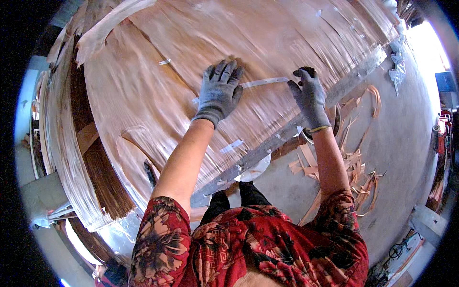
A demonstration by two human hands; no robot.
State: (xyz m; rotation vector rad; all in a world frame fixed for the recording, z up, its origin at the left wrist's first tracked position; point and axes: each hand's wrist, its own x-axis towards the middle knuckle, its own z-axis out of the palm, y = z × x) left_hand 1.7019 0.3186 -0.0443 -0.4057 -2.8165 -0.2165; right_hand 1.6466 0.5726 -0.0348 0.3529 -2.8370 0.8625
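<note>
My left hand point(219, 93), in a grey work glove, lies flat with its fingers stretched out on a large thin sheet of wood veneer point(143, 95). A whitish strip of tape point(265, 82) runs across the sheet from beside that hand toward the right. At the strip's far right end, the thumb and fingers of my right hand point(311, 98), gloved in grey with dark fingertips, are closed together on the tape. Short tape pieces stick elsewhere on the veneer, one of them a light patch point(233, 146) near the front edge. Wrinkles and dark seams run along the sheet.
A grey table edge point(272, 142) borders the veneer toward me. Torn veneer scraps point(358, 177) lie on the concrete floor point(397, 143) at the right. To the left are a dark brown strip point(103, 167) and more veneer point(67, 143). Clear plastic point(398, 67) hangs at the far right corner.
</note>
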